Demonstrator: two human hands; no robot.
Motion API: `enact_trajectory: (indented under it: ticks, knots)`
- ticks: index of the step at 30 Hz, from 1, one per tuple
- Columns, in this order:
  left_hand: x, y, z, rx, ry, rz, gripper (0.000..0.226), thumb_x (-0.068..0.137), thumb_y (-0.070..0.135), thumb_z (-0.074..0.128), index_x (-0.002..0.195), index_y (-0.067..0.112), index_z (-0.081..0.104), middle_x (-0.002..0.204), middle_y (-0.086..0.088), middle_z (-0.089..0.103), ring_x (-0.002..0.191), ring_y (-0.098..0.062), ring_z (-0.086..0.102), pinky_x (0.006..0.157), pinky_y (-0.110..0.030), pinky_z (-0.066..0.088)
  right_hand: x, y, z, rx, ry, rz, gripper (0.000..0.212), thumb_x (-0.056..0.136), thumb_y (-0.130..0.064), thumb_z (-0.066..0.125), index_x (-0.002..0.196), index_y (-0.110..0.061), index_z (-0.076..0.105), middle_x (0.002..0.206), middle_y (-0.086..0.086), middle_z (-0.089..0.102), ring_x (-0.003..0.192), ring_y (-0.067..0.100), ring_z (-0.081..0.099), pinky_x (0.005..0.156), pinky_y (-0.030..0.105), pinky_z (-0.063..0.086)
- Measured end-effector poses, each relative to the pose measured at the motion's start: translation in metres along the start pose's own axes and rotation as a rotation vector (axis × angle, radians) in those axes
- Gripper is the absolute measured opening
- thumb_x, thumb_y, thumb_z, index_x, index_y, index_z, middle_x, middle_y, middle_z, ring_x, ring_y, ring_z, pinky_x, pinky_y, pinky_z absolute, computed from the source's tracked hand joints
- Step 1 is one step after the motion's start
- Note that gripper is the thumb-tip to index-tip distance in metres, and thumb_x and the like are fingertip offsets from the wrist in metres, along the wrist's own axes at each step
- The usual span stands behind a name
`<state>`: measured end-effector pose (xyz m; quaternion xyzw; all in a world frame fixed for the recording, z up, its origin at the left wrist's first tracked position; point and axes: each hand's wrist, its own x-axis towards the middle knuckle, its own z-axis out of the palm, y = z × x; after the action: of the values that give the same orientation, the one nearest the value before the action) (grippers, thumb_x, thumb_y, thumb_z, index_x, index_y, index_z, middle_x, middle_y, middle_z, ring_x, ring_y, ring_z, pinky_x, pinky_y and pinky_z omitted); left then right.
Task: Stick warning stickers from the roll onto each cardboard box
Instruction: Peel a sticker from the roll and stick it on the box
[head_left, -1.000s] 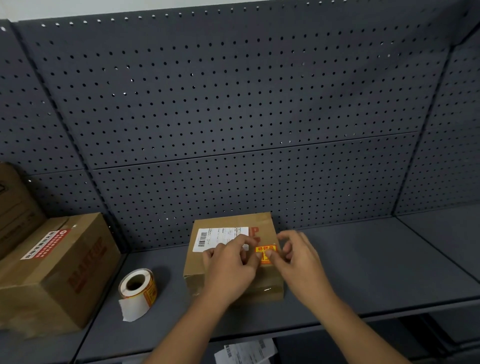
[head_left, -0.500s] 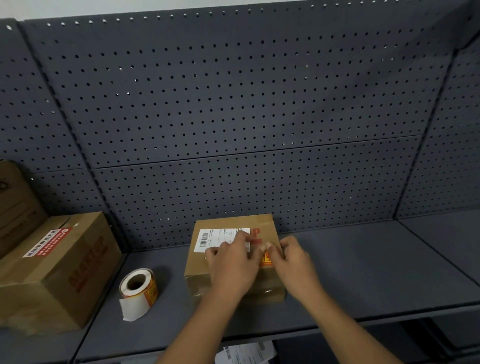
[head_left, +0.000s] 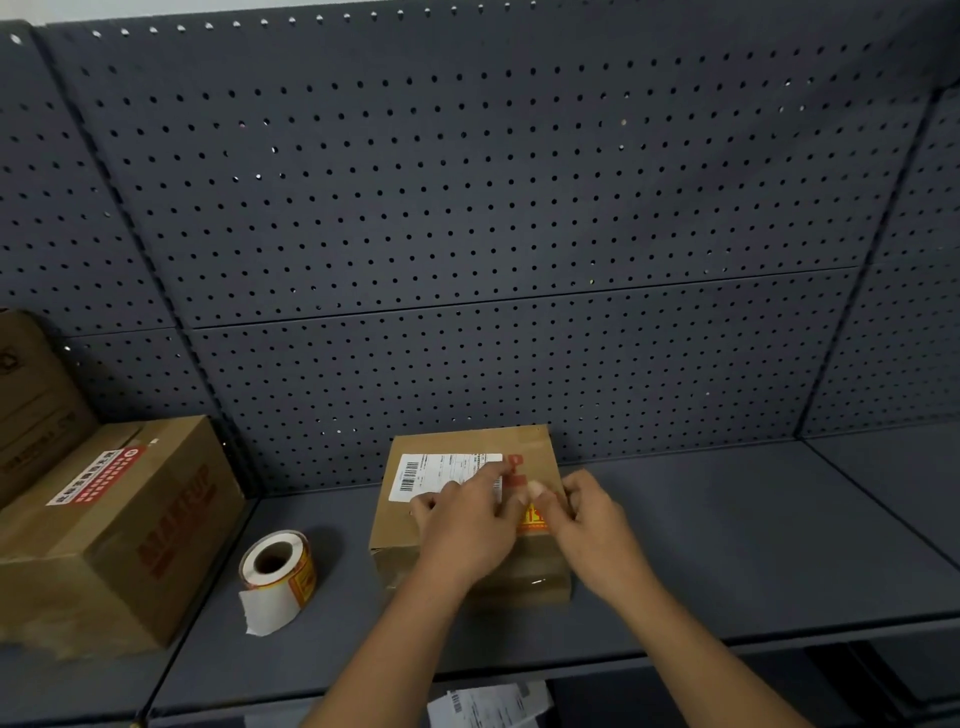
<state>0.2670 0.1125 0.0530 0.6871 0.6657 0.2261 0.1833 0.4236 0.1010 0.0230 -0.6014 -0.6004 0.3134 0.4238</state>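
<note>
On the shelf (head_left: 727, 545): the small cardboard box (head_left: 395, 525) sits flat, and the warning sticker (head_left: 532, 519) lies on its top, just right of the shipping label (head_left: 441, 473).
Change: a second ago I could see the whole sticker between the fingertips. Now both hands have closed over it and only its lower orange part shows.
Meaning: I judge the sticker is down and being rubbed flat, so this box is nearly done.
Left hand (head_left: 467, 530): palm down across the box top, fingers fairly straight, tips near the shipping label's right edge. It presses and grips nothing.
Right hand (head_left: 592, 525): fingers bent, tips at the sticker's upper edge. Blur stops me telling whether it pinches or only presses.
Sticker roll (head_left: 278, 566): apart to the left on the shelf, with a loose tail of backing. It lies between this box and the larger box (head_left: 114, 519), which carries a red-and-white label.
</note>
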Motion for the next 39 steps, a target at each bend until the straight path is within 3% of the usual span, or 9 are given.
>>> enact_trajectory:
  ticks: [7, 11, 14, 17, 21, 27, 30, 34, 39]
  knots:
    - [-0.007, 0.002, -0.004, 0.052, -0.044, 0.032, 0.04, 0.108, 0.05, 0.039, 0.147, 0.053, 0.041, 0.141, 0.012, 0.059, 0.133, -0.016, 0.042, 0.113, -0.046, 0.017, -0.003, 0.007, 0.007, 0.075, 0.024, -0.024, 0.021, 0.11, -0.031, 0.045, 0.097, -0.019, 0.058, 0.085, 0.004, 0.069, 0.073, 0.018, 0.063, 0.062, 0.032, 0.049]
    - [-0.015, -0.004, -0.019, -0.175, -0.033, 0.066, 0.03, 0.106, 0.046, 0.05, 0.134, 0.044, 0.06, 0.108, 0.016, 0.069, 0.11, -0.008, 0.058, 0.107, -0.037, 0.04, -0.009, 0.015, 0.0, 0.184, 0.058, -0.016, 0.035, 0.111, -0.032, 0.04, 0.095, -0.019, 0.068, 0.086, 0.0, 0.073, 0.081, 0.012, 0.07, 0.071, 0.033, 0.054]
    - [-0.027, -0.02, -0.04, -0.327, 0.209, 0.075, 0.022, 0.104, 0.039, 0.056, 0.121, 0.037, 0.069, 0.105, 0.016, 0.066, 0.1, -0.004, 0.058, 0.086, -0.024, 0.052, -0.014, 0.021, -0.01, 0.232, 0.075, 0.046, 0.035, 0.107, -0.048, 0.042, 0.1, -0.029, 0.071, 0.099, -0.006, 0.074, 0.096, 0.003, 0.067, 0.083, 0.028, 0.05]
    - [-0.025, -0.048, -0.056, -0.13, 0.384, -0.04, 0.034, 0.101, 0.04, 0.056, 0.133, 0.032, 0.064, 0.132, 0.006, 0.054, 0.127, -0.022, 0.045, 0.105, -0.044, 0.044, -0.015, 0.019, -0.015, 0.292, 0.048, 0.12, 0.04, 0.099, -0.063, 0.043, 0.108, -0.035, 0.071, 0.113, -0.012, 0.072, 0.11, 0.002, 0.063, 0.093, 0.029, 0.048]
    - [-0.016, -0.074, -0.061, -0.266, 0.122, -0.286, 0.068, 0.101, 0.055, 0.054, 0.16, 0.028, 0.032, 0.164, -0.007, 0.032, 0.148, -0.034, 0.036, 0.116, -0.049, 0.037, -0.019, 0.003, -0.014, 0.441, -0.096, 0.195, 0.044, 0.098, -0.066, 0.045, 0.12, -0.038, 0.071, 0.115, -0.021, 0.075, 0.114, -0.005, 0.061, 0.091, 0.023, 0.043]
    - [-0.024, -0.081, -0.043, -0.619, -0.012, -0.282, 0.051, 0.097, 0.054, 0.062, 0.14, 0.029, 0.051, 0.132, 0.007, 0.063, 0.119, -0.018, 0.062, 0.109, -0.045, 0.05, -0.032, -0.011, -0.001, 0.483, -0.2, 0.182, 0.03, 0.1, -0.053, 0.053, 0.128, -0.045, 0.06, 0.115, -0.028, 0.073, 0.109, -0.009, 0.065, 0.088, 0.018, 0.045]
    - [-0.027, -0.081, -0.039, -0.648, -0.007, -0.248, 0.043, 0.096, 0.055, 0.063, 0.132, 0.033, 0.052, 0.123, 0.012, 0.065, 0.113, -0.013, 0.064, 0.105, -0.044, 0.053, -0.036, -0.012, 0.006, 0.444, -0.126, 0.16, 0.019, 0.103, -0.041, 0.055, 0.121, -0.045, 0.06, 0.105, -0.03, 0.072, 0.099, -0.017, 0.062, 0.08, 0.013, 0.04]
    - [-0.032, -0.075, -0.039, -0.674, -0.013, -0.232, 0.044, 0.096, 0.059, 0.06, 0.132, 0.035, 0.05, 0.12, 0.018, 0.063, 0.112, -0.008, 0.062, 0.105, -0.039, 0.052, -0.036, -0.017, 0.003, 0.399, -0.002, 0.12, 0.019, 0.106, -0.033, 0.053, 0.118, -0.04, 0.067, 0.104, -0.022, 0.076, 0.104, 0.0, 0.068, 0.08, 0.017, 0.047]
    - [-0.044, -0.061, -0.026, -0.903, -0.136, -0.333, 0.056, 0.09, 0.067, 0.06, 0.134, 0.034, 0.048, 0.126, 0.011, 0.064, 0.115, -0.013, 0.064, 0.096, -0.039, 0.057, -0.032, -0.039, -0.016, 0.084, 0.23, -0.192, 0.034, 0.104, -0.034, 0.054, 0.136, -0.044, 0.06, 0.119, -0.025, 0.07, 0.108, -0.006, 0.062, 0.089, 0.026, 0.051]
